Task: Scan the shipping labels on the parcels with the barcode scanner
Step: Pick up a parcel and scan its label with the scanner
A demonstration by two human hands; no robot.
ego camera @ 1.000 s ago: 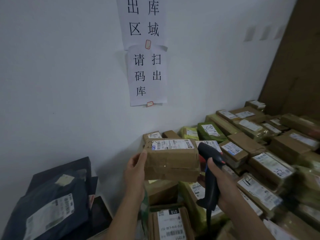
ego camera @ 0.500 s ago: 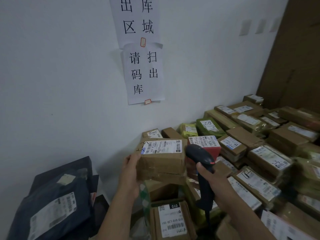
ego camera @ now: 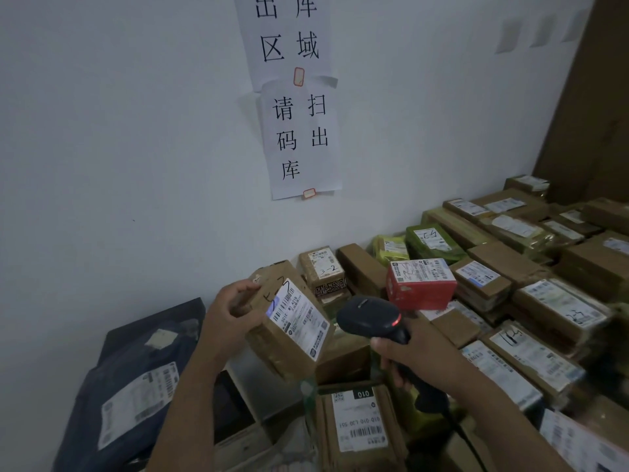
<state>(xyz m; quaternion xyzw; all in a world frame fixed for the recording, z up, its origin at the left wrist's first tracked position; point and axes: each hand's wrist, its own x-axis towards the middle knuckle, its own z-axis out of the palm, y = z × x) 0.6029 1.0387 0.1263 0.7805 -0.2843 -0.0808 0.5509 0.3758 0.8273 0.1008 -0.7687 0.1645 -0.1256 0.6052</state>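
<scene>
Parcel of brown taped cardboard (ego camera: 272, 349) is held raised and tilted by the left hand (ego camera: 226, 318), which grips its left side, evidently to face its white shipping label (ego camera: 299, 320) toward the black pistol-grip barcode scanner (ego camera: 371, 316); right hand (ego camera: 418, 356) grasps the scanner handle, just beside the parcel.

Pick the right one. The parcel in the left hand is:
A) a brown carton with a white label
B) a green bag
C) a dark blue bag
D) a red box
A: the left hand grips a tilted brown carton whose white label is turned toward the scanner held in the right hand.
</scene>
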